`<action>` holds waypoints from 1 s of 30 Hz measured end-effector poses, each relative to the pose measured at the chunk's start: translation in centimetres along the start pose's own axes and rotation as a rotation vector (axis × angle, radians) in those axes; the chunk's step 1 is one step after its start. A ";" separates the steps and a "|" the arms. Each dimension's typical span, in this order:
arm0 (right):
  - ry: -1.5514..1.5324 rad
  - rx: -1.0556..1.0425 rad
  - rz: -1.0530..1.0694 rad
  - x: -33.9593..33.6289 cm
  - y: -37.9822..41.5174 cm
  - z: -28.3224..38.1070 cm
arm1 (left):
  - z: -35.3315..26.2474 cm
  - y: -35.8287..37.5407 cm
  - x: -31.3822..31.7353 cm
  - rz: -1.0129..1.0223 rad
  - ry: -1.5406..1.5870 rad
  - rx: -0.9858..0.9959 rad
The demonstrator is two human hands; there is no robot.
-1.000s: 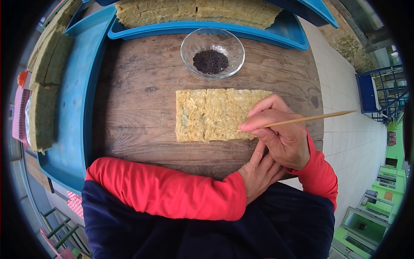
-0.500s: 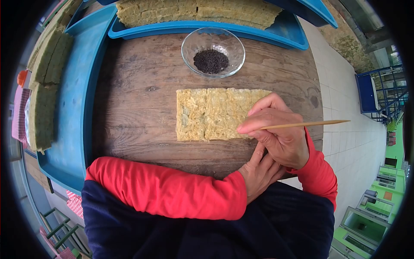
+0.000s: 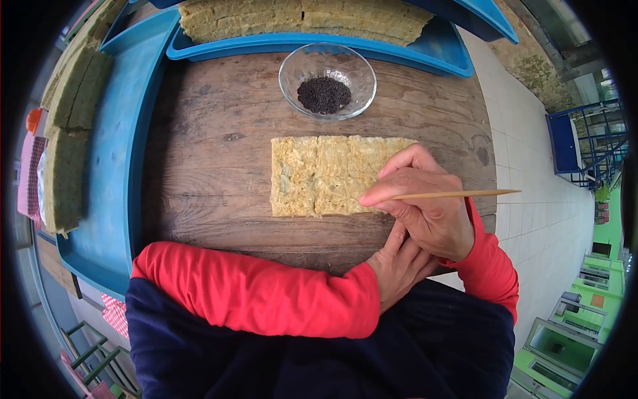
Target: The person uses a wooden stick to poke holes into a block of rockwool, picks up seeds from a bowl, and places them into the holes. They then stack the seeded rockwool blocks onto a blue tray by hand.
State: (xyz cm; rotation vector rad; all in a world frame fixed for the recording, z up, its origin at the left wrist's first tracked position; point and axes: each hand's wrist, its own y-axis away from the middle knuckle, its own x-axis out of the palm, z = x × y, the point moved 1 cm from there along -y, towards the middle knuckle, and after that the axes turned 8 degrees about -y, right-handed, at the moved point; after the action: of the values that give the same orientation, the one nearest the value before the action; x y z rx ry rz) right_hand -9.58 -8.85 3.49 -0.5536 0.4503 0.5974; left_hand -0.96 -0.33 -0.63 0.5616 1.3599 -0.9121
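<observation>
My right hand pinches a thin wooden skewer between thumb and fingers. The skewer's pointed end sticks out to the right, and its other end is hidden by the fingertips. Below the hand lies a flat yellowish rockwool slab, scored into blocks, its right part covered by my hand. My left hand rests at the table's near edge under my right wrist, fingers stretched out, partly hidden. Beyond the slab stands a glass bowl with small dark seeds in the bottom.
A blue tray at the back holds more rockwool pieces. Along the left side runs another blue tray with rockwool strips. All this surrounds the wooden table. Pale floor tiles lie to the right.
My right hand has shifted slightly left over the slab, and the skewer's exposed end has come left and a little lower. My left hand stays almost in place.
</observation>
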 end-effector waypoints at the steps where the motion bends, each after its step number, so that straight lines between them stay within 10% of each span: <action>1: -0.012 0.007 0.000 0.0 0.0 0.0 | 0.0 0.0 0.0 0.008 0.010 0.000; 30: -0.011 -0.046 0.020 1.0 -3.0 -0.3 | -0.2 0.1 0.0 0.004 -0.053 0.032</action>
State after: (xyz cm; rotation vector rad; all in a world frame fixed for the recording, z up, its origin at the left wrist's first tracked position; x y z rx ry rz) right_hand -6.99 -10.72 3.74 -0.5898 0.4326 0.6307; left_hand -1.00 -0.15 -0.70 0.5604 1.2988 -0.9408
